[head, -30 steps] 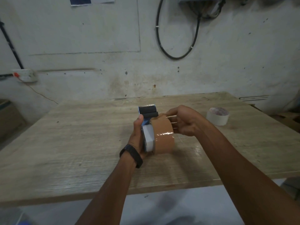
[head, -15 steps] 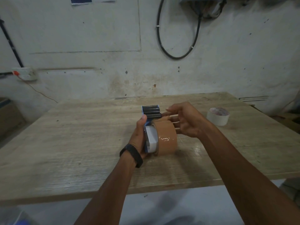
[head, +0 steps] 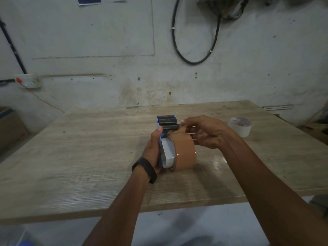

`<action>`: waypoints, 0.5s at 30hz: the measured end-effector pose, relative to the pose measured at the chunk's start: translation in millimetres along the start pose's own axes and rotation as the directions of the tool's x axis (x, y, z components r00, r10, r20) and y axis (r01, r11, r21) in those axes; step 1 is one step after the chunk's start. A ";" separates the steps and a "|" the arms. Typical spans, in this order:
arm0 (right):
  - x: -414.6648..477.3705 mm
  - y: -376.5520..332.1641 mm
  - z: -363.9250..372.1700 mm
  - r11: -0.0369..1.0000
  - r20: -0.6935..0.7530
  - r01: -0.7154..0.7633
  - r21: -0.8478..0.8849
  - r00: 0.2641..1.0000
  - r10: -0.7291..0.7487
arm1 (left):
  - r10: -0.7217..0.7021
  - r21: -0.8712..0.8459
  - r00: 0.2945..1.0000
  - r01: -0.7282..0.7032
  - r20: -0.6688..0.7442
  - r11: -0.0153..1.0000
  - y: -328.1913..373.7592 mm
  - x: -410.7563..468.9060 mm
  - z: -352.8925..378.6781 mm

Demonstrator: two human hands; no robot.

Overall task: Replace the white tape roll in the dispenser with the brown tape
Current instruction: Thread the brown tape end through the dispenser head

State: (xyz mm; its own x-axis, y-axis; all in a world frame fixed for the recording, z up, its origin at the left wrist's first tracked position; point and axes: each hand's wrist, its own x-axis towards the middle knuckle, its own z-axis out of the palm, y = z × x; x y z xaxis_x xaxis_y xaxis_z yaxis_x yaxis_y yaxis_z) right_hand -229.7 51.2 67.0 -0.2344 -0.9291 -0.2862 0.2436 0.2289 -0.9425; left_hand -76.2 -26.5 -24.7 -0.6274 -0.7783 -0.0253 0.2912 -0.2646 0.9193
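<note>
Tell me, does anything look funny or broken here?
Nothing looks broken or spilled. The brown tape sits on the dispenser held by the left hand; the right hand works at its end. The white roll lies flat on the table.

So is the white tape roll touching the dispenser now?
Apart. The head view shows the white tape roll lying on the table, bare wood between it and the dispenser.

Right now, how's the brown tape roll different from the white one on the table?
The brown tape roll sits upright on the dispenser held in the left hand; the white tape roll lies flat on the table, untouched. The brown roll looks glossy, the white one matte. Both are ring-shaped rolls.
</note>
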 end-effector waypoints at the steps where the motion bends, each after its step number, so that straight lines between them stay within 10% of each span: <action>1: 0.5 0.6 -0.1 1.000 -0.006 0.006 -0.023 1.000 -0.006 | 0.000 0.004 1.000 0.000 0.002 1.000 -0.2 0.0 0.1; 15: 4.0 7.7 3.8 0.671 -0.033 0.460 -0.582 0.810 -0.585 | 0.007 0.008 1.000 -0.008 0.011 1.000 0.0 -0.5 1.2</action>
State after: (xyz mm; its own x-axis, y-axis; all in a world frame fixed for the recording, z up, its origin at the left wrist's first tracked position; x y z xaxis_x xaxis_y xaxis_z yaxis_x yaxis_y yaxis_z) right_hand -225.2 48.2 59.3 -0.3635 -0.8771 0.3138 -0.4921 -0.1053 -0.8642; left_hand -76.8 -25.4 -24.2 -0.6332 -0.7739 -0.0141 0.2898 -0.2539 0.9228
